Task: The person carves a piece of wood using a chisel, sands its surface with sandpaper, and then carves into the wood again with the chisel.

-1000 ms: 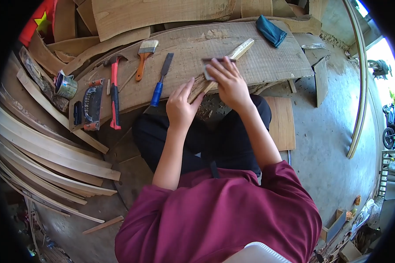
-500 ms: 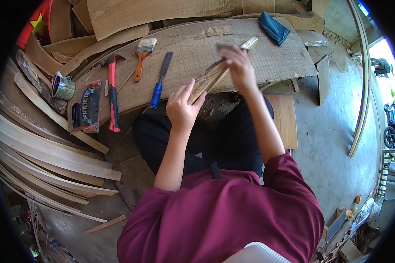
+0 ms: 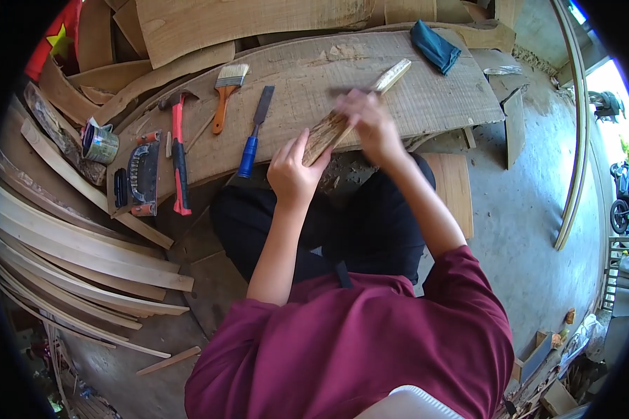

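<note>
My left hand (image 3: 293,170) is closed round the near end of a rough wooden strip (image 3: 393,75), which slants away to the upper right over the bench. My right hand (image 3: 370,122) is on the strip's middle, its fingers curled and smeared by motion. A dark, flat edge shows by those fingers, too blurred to name. Left of the hands on the bench lie a blue-handled chisel (image 3: 249,152), a paintbrush (image 3: 221,105), a red-and-black claw hammer (image 3: 178,153) and a black-handled sanding block (image 3: 145,178).
A wide plank (image 3: 440,105) serves as the bench, with a teal cloth (image 3: 435,47) at its far right. A tin can (image 3: 100,142) stands at the left. Curved wooden strips (image 3: 91,244) are stacked at the left, and a long strip (image 3: 576,140) leans at the right.
My right hand has slid down along the wooden strip, toward my left hand. My left hand keeps its grip, nearly in place.
</note>
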A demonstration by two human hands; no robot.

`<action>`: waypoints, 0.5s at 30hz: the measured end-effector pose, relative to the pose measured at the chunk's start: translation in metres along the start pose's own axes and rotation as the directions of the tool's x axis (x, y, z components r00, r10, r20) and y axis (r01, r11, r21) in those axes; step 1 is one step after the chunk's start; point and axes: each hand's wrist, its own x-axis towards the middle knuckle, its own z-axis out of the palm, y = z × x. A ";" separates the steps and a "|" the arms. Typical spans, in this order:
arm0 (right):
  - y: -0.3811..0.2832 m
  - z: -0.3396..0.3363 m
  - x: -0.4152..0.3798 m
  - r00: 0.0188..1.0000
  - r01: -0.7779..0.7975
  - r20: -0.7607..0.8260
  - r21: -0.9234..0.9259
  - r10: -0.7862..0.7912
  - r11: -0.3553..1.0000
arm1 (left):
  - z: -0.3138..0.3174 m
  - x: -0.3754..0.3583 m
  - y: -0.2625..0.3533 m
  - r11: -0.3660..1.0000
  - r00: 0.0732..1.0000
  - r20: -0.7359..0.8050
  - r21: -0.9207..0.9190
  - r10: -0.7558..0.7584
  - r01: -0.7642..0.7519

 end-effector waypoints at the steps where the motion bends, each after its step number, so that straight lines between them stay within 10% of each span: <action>1: -0.019 -0.005 -0.007 0.998 0.035 0.054 0.056 -0.039 0.998 | 0.000 0.000 -0.001 1.000 1.000 0.011 0.005 0.002 -0.002; 4: 0.004 -0.016 -0.001 0.998 0.051 0.036 0.008 -0.051 0.999 | -0.002 0.002 -0.002 1.000 1.000 0.005 -0.014 0.025 -0.025; 7: 0.071 -0.041 0.026 0.924 -0.349 -0.165 0.009 0.346 0.937 | -0.004 0.003 -0.001 0.999 0.999 0.008 -0.014 0.033 -0.033; 10: 0.096 -0.025 0.026 0.938 -0.246 -0.256 -0.020 0.233 0.969 | -0.001 0.002 -0.003 1.000 1.000 0.011 -0.013 0.015 -0.015; 15: -0.037 -0.006 -0.006 0.984 0.111 0.120 0.162 -0.131 0.981 | 0.000 -0.001 -0.007 0.999 0.999 0.024 -0.003 0.048 -0.048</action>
